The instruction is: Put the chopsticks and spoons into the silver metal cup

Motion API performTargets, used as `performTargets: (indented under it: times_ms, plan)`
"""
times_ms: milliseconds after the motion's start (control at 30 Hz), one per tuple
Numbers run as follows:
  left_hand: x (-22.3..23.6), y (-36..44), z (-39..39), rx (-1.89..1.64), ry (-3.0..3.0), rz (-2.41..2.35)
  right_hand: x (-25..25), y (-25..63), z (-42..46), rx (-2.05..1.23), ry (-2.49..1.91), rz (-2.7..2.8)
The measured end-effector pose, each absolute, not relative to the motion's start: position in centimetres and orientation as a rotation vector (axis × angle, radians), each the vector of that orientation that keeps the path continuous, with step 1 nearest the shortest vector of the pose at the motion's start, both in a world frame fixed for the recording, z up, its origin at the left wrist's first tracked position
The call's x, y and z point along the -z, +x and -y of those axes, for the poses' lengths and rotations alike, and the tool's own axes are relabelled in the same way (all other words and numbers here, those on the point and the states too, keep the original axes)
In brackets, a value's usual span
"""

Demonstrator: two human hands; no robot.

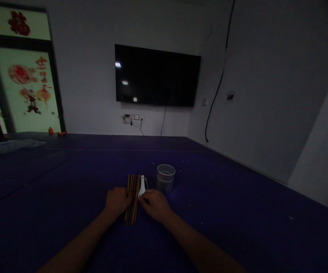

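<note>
Several wooden chopsticks (133, 189) lie side by side on the dark blue floor mat (67, 197). My left hand (117, 201) rests on their left edge with its fingers curled. A white spoon (142, 186) lies just right of the chopsticks, and my right hand (155, 204) is closed on the spoon's handle end. A round grey perforated metal cup (165, 178) stands upright just right of the spoon, with nothing showing above its rim.
A black wall screen (156, 76) hangs on the far wall above sockets (131, 118). A black cable (219, 83) runs down the right wall. A window with red decorations (24, 83) is at far left, with crumpled plastic sheet (7, 146) below it.
</note>
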State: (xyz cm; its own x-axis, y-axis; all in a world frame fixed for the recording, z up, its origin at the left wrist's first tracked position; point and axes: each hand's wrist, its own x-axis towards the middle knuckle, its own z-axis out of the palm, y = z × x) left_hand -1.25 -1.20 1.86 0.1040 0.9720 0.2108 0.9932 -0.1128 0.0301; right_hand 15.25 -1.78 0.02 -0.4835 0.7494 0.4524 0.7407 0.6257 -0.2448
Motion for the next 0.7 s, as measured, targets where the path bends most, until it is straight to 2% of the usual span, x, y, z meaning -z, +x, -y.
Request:
performTargets:
  times_ms: [700]
  plan:
    - [-2.12,-1.37,1.18,0.175,-2.279,1.996,-0.12,15.16,1.85,-0.042,-1.156,2.367]
